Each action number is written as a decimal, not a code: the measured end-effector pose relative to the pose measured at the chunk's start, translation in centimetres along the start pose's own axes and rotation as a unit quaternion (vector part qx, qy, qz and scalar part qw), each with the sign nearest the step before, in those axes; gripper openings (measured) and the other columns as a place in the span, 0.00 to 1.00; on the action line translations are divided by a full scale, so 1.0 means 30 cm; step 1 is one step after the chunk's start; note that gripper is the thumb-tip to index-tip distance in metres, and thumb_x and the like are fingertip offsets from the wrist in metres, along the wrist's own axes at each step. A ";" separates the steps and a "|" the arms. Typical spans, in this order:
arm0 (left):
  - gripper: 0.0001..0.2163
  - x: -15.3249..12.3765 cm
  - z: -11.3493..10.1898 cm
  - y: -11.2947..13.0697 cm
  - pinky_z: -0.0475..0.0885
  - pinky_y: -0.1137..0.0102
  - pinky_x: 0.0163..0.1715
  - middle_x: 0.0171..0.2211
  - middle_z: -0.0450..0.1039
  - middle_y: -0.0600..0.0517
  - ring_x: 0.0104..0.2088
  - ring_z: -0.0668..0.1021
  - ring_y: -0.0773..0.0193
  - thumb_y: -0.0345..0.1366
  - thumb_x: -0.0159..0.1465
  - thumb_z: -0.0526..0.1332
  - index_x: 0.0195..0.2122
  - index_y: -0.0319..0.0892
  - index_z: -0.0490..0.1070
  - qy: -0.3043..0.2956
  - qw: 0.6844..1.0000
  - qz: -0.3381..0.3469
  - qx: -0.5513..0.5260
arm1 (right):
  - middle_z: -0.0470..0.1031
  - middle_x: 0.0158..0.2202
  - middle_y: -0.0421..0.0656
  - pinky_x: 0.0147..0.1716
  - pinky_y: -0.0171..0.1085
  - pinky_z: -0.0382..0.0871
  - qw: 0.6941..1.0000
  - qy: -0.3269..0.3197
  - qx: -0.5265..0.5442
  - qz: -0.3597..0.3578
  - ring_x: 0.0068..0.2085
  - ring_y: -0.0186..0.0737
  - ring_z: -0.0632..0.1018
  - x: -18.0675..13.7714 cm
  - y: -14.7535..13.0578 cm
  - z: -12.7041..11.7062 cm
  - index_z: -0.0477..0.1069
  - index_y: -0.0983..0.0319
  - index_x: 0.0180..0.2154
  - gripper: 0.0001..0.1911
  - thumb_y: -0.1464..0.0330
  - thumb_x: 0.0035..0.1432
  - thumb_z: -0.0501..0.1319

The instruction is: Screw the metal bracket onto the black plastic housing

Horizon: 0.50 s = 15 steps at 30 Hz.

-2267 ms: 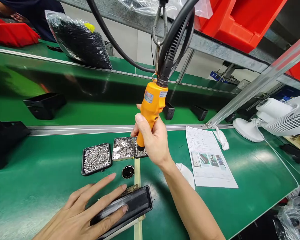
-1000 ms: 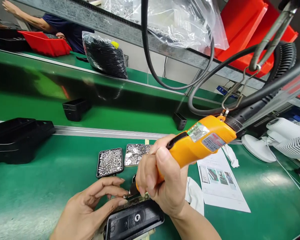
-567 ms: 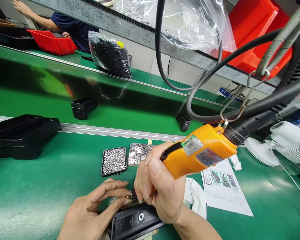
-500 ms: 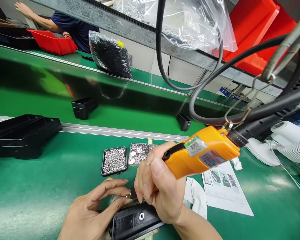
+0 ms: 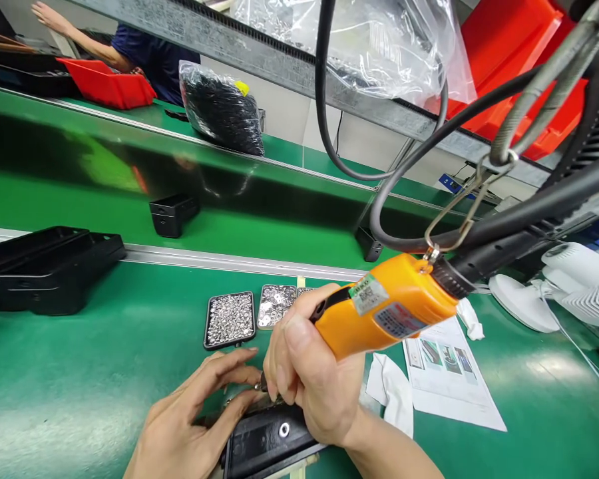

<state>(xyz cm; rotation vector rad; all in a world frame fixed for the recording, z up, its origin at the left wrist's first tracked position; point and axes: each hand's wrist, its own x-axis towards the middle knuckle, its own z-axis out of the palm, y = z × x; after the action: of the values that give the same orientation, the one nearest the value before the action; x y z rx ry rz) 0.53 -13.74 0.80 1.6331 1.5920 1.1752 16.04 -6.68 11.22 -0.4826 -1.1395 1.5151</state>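
In the head view, my right hand (image 5: 314, 379), at the centre of the frame, grips an orange electric screwdriver (image 5: 387, 306), the fingers curled firmly about its lower body. The tool slants down from centre right, and a black cable rises from its rear end. My left hand (image 5: 190, 419), at lower centre, brings thumb and forefinger together, pinching a small metal piece (image 5: 257, 385) at the screwdriver's dark tip; the other fingers are bent and slightly spread.

Below both hands, at the bottom centre, a black plastic housing (image 5: 269, 446) lies tilted across the frame, partly covered by my right hand. A bright metal ring (image 5: 284, 430) shows in its floor.

Stage of work, as I judge it: the fastening is partway through. The ring appears to be in place, while the pinched piece has not been released. Whether the bit is turning, or seated, is not discernible behind my fingers.

On the green bench (image 5: 104, 386), near mid-frame, a tray of small metal fasteners (image 5: 229, 318) and a tray of washers (image 5: 275, 305) stay well stocked. Two black cases (image 5: 54, 269) stand at the left edge.
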 end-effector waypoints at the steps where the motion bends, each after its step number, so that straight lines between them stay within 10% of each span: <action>1: 0.18 0.002 -0.002 0.002 0.84 0.73 0.44 0.43 0.88 0.54 0.40 0.90 0.59 0.49 0.67 0.69 0.56 0.53 0.78 0.000 1.000 0.009 0.002 | 0.61 0.16 0.30 0.17 0.32 0.59 1.000 -0.002 -0.001 0.001 0.16 0.31 0.62 0.001 -0.002 0.000 0.67 0.57 0.31 0.18 0.58 0.72 0.67; 15: 0.14 0.009 -0.021 0.014 0.79 0.85 0.38 0.47 0.83 0.59 0.38 0.87 0.70 0.51 0.70 0.67 0.55 0.58 0.78 0.033 0.994 0.097 0.026 | 0.63 0.17 0.30 0.16 0.29 0.60 0.997 0.031 -0.053 -0.046 0.15 0.29 0.63 0.021 0.011 -0.051 0.67 0.57 0.32 0.17 0.61 0.73 0.67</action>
<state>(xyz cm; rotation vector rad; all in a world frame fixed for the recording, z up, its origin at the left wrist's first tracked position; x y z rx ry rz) 0.14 -13.66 1.50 1.8334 1.5418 1.3078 16.90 -5.47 10.43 -0.5378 -1.1828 1.3558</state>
